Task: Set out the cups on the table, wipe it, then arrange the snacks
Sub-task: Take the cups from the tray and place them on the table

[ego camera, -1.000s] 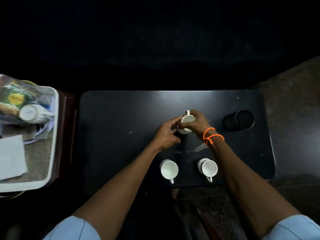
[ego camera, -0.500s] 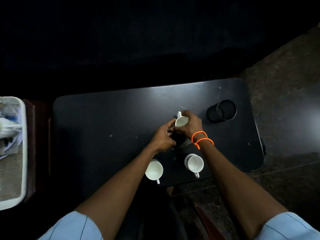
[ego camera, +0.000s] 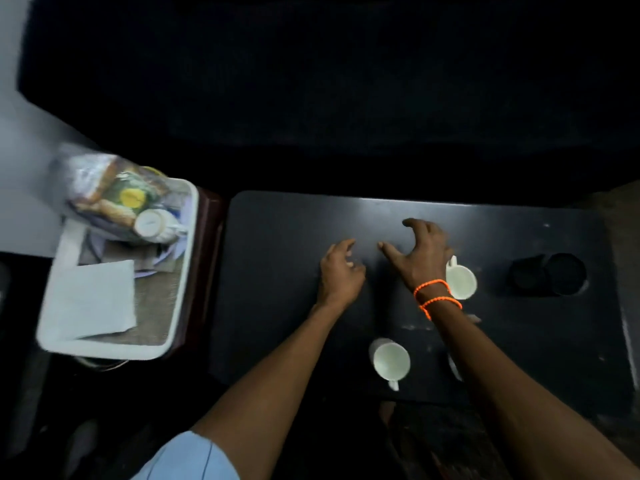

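Three white cups stand on the black table (ego camera: 284,237): one (ego camera: 462,282) just right of my right wrist, one (ego camera: 391,360) near the front edge between my forearms, and a third (ego camera: 454,367) mostly hidden behind my right forearm. My right hand (ego camera: 419,251), with orange bead bracelets, hovers over the table with fingers spread and holds nothing. My left hand (ego camera: 341,271) is beside it, fingers loosely curled and empty. On the white tray (ego camera: 183,271) to the left lie another cup (ego camera: 154,225), bagged snacks (ego camera: 114,188) and a folded white cloth (ego camera: 91,299).
A round black recessed cup holder (ego camera: 564,273) with a dark object beside it sits at the table's right end. The tray rests on a dark red stand left of the table. Beyond the table everything is dark.
Both hands have let go of the cup, which now stands on the table at my right wrist, and have moved left. The view has swung left, bringing the tray back in.
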Demonstrator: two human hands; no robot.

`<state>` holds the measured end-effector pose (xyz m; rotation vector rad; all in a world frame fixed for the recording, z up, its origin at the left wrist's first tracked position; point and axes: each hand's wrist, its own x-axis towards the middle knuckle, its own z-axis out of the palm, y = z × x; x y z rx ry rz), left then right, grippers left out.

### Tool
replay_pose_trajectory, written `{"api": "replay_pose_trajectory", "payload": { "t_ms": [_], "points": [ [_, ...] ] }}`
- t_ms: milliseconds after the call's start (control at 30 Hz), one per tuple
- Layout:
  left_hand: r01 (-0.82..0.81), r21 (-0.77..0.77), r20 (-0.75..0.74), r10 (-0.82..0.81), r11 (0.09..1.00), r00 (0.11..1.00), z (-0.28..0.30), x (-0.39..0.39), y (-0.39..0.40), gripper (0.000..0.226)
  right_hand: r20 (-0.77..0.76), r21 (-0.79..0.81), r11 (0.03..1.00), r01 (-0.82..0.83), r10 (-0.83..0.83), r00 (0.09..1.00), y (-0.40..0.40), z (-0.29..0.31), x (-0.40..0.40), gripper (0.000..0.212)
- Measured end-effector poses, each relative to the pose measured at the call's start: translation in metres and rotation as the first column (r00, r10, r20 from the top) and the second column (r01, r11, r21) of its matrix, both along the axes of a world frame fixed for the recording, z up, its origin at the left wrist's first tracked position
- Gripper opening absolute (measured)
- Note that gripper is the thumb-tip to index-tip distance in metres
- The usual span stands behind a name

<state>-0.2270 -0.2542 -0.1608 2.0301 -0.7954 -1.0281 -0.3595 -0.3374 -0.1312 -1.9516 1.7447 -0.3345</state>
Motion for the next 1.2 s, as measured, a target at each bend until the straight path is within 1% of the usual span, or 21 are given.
{"api": "replay_pose_trajectory", "payload": {
  "t_ms": [100,167,233,300,367,433,500,567,667,733,833,900,967,1067,1167,1200],
  "points": [
    [-0.123,-0.019,0.109,0.124,0.992,0.986,0.011,0.069,0.017,0.044,0.090,0.066,0.990,-0.120,0.114,0.989,0.009,0.002,0.073,0.057],
    [-0.184,-0.056,0.185,0.191,0.981,0.964,0.022,0.112,0.028,0.039,0.157,0.122,0.967,-0.224,0.204,0.966,0.018,0.002,0.122,0.055],
    [-0.249,-0.110,0.259,0.269,0.962,0.927,0.032,0.151,0.040,0.036,0.213,0.156,0.932,-0.327,0.292,0.932,0.030,0.001,0.166,0.053],
    [-0.312,-0.149,0.318,0.344,0.939,0.884,0.041,0.187,0.050,0.035,0.234,0.167,0.892,-0.419,0.377,0.896,0.043,0.001,0.207,0.050],
    [-0.405,-0.181,0.346,0.443,0.896,0.827,0.048,0.220,0.061,0.031,0.248,0.190,0.849,-0.493,0.445,0.861,0.054,0.001,0.246,0.044],
    [-0.535,-0.217,0.329,0.578,0.816,0.747,0.053,0.244,0.070,0.026,0.295,0.238,0.815,-0.528,0.457,0.839,0.062,0.002,0.273,0.039],
    [-0.675,-0.191,0.280,0.698,0.713,0.659,0.054,0.268,0.080,0.027,0.370,0.302,0.783,-0.544,0.429,0.824,0.069,0.002,0.300,0.035],
    [-0.744,-0.114,0.211,0.748,0.658,0.629,0.054,0.286,0.090,0.030,0.430,0.373,0.745,-0.553,0.389,0.814,0.076,0.002,0.321,0.038],
    [-0.758,-0.071,0.168,0.757,0.648,0.631,0.051,0.299,0.097,0.034,0.462,0.464,0.704,-0.537,0.325,0.825,0.084,0.002,0.346,0.048],
    [-0.773,-0.039,0.137,0.769,0.633,0.624,0.052,0.302,0.097,0.038,0.457,0.493,0.697,-0.521,0.302,0.837,0.088,0.004,0.358,0.044],
    [-0.807,0.017,0.024,0.806,0.591,0.591,0.051,0.305,0.095,0.041,0.450,0.526,0.707,-0.473,0.241,0.860,0.090,0.008,0.366,0.034],
    [-0.824,0.034,-0.020,0.825,0.565,0.565,0.053,0.306,0.094,0.042,0.447,0.559,0.694,-0.454,0.208,0.870,0.089,0.010,0.370,0.030],
    [-0.857,0.054,-0.076,0.857,0.513,0.509,0.054,0.307,0.093,0.044,0.449,0.586,0.681,-0.438,0.177,0.876,0.089,0.011,0.371,0.028],
    [-0.903,0.055,-0.146,0.898,0.427,0.415,0.057,0.302,0.091,0.047,0.531,0.637,0.643,-0.426,0.035,0.846,0.089,0.012,0.368,0.028],
    [-0.952,0.051,-0.206,0.936,0.303,0.287,0.057,0.295,0.092,0.051,0.572,0.673,0.614,-0.413,-0.077,0.817,0.085,0.015,0.365,0.043],
    [-0.966,0.066,-0.263,0.938,0.251,0.226,0.057,0.293,0.092,0.051,0.578,0.681,0.608,-0.408,-0.104,0.809,0.083,0.016,0.364,0.048]
  ]
}}
